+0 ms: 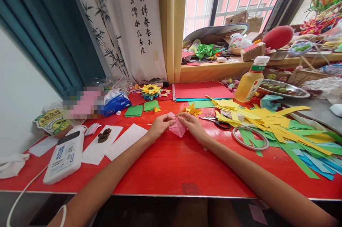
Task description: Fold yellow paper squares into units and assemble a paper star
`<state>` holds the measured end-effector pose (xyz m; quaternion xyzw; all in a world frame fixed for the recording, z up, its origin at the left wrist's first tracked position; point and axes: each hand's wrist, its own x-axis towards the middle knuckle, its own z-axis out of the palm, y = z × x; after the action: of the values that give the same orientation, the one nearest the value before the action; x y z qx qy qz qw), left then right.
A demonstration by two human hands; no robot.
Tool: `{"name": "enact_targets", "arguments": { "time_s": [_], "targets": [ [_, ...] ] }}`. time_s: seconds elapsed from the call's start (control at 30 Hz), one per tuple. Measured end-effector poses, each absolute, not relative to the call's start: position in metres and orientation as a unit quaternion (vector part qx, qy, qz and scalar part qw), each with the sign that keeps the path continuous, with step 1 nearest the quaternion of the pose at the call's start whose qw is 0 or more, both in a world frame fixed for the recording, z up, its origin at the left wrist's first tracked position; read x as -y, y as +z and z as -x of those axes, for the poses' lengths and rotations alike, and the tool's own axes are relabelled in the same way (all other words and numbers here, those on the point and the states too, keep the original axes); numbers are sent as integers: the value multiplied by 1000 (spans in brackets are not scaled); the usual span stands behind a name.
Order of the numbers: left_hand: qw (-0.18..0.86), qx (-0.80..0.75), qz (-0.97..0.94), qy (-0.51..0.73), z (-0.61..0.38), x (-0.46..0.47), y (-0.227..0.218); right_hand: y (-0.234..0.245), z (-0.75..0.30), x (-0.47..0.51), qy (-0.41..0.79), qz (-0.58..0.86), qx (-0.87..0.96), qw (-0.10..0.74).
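Between my two hands is a piece of folded pink paper [178, 129], held just over the red table top [165, 166]. My left hand [162, 126] pinches its left side with thumb and forefinger. On the upper right edge, the fingers of my right hand [191, 124] are closed on the same paper. Its lower corner points toward me, and my fingers cover part of its upper half. Just behind my right hand lies a yellow folded-paper piece [192, 110]. Black-handled scissors [217, 123] rest to the right of it.
A tape roll [250, 138] and many yellow, green and blue paper strips [278, 127] cover the right side. A juice bottle [251, 81] stands behind them. At left are a white power bank [64, 157] and white paper sheets [124, 143]. Red paper [203, 91] lies at the back.
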<state>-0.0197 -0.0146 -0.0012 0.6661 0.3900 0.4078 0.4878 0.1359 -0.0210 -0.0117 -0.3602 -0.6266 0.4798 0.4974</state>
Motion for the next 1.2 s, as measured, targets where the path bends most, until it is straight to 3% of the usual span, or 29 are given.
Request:
{"name": "enact_targets", "arguments": {
  "time_s": [0.63, 0.93, 1.2],
  "targets": [
    [459, -399, -673, 422, 21, 16, 3, -13, -137, 20, 455, 365, 717, 381],
    [462, -434, -675, 378, 23, 10, -2, -19, -138, 15, 451, 391, 667, 446],
    [411, -445, -710, 358, 25, 10, -6, -21, -138, 14, 439, 401, 667, 449]
  ]
}}
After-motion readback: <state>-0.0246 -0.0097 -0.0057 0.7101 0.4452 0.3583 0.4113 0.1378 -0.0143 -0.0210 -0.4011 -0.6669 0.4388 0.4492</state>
